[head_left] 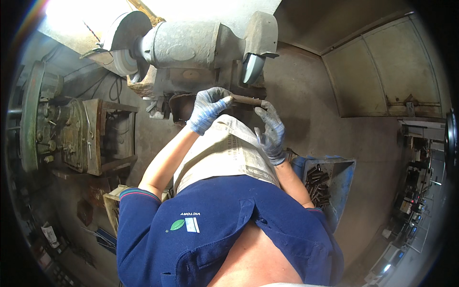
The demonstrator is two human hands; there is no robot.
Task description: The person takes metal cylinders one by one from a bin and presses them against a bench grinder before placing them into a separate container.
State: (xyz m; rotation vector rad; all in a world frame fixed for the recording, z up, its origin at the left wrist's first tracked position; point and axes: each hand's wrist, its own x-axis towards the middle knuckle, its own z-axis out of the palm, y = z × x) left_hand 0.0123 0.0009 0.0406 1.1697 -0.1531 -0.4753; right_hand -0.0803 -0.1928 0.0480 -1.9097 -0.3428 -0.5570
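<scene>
A short dark metal rod (247,100) lies roughly level between my two hands, in front of the bench grinder (186,45). My left hand (208,110), in a grey and blue work glove, is closed around the rod's left end. At its right end, the gloved fingers of my right hand (271,131) hold the tip, while the thumb stands away. Just above the rod is the grinder's right wheel (253,68), under a metal guard, and the rod is apart from it. A printed paper sheet (229,148) covers my lap below the hands.
The grinder's left wheel (125,62) is partly exposed. Beside my right arm stands a blue bin (345,184) holding several dark metal rods (317,184). By my left elbow is a light-coloured box (112,198). A green machine (71,136) stands at left, and cluttered shelving (415,191) lines the right.
</scene>
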